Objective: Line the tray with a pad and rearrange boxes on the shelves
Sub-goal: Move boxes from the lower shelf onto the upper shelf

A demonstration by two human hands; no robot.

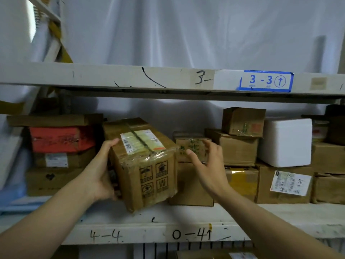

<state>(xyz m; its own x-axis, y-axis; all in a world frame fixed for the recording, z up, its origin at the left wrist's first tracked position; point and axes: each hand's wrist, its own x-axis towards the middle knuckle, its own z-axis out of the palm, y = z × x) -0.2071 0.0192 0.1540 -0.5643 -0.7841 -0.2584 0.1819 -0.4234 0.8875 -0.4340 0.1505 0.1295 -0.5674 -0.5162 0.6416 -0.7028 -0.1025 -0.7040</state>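
A long brown taped carton (145, 165) with a shipping label on top and handling symbols on its front end sits tilted on the lower shelf (130, 217). My left hand (101, 171) grips its left side, thumb over the top edge. My right hand (205, 165) hovers just right of the carton with fingers spread, holding nothing, in front of a small brown box (192, 144). No tray or pad is in view.
A red box (61, 139) tops a stack of cartons at left. At right stand more cartons, a white foam box (285, 143) and a labelled carton (285, 184). The upper shelf beam (130, 75) carries a blue "3-3" label. White sheeting hangs behind.
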